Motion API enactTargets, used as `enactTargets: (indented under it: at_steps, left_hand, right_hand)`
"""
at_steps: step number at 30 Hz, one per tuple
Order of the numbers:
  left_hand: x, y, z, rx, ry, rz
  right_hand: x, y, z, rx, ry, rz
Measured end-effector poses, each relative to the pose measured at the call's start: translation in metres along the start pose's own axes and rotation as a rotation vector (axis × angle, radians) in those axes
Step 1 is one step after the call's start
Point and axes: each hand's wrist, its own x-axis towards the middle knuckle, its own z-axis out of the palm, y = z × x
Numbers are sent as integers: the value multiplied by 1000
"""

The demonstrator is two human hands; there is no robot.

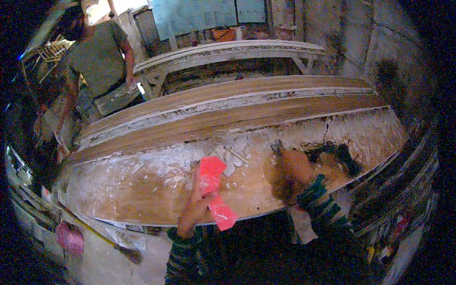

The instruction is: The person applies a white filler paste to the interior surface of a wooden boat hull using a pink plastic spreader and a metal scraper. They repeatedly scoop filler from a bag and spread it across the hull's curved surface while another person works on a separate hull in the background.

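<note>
My left hand [191, 206] is closed around a bright pinkish-red flat piece [210, 175] with angular, wider ends and white dust on it. It is held over the near part of a wooden worktop [137, 202]. To the right, my right hand [295, 166] is smeared by motion low over the same worktop, so its fingers are unclear. A small dark shape shows at its far left side; whether the hand holds it I cannot tell. Just right of this hand lies a tangled bundle of dark strands [349, 159]. White flakes and scraps [232, 159] lie between my hands.
Behind the worktop run long wooden boards [199, 121] and a whitish bench [237, 50]. A person [97, 59] stands at the far left, one hand near the boards' end. Below the left edge are a yellow-handled brush [128, 254] and a pink bundle [70, 237].
</note>
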Motion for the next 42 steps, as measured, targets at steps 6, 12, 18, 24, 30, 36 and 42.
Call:
enactTargets:
  at_steps: [6, 12, 18, 24, 30, 36, 42]
  left_hand:
    - [55, 7, 35, 409, -178, 439]
    - [121, 7, 36, 90, -469, 78]
    - [138, -26, 3, 418, -474, 160]
    - [145, -49, 12, 342, -539, 217]
    - [138, -47, 5, 406, -476, 104]
    - [139, -46, 21, 297, -466, 220]
    - [133, -40, 13, 276, -429, 48]
  right_hand:
    - [-7, 8, -6, 0, -97, 49]
    - [1, -3, -13, 11, -105, 55]
    - [-20, -4, -16, -59, -152, 49]
    - [13, -8, -17, -107, -98, -9]
    - [4, 2, -24, -188, -265, 40]
    - [7, 4, -11, -210, -97, 6]
    - [6, -4, -10, -76, -96, 84]
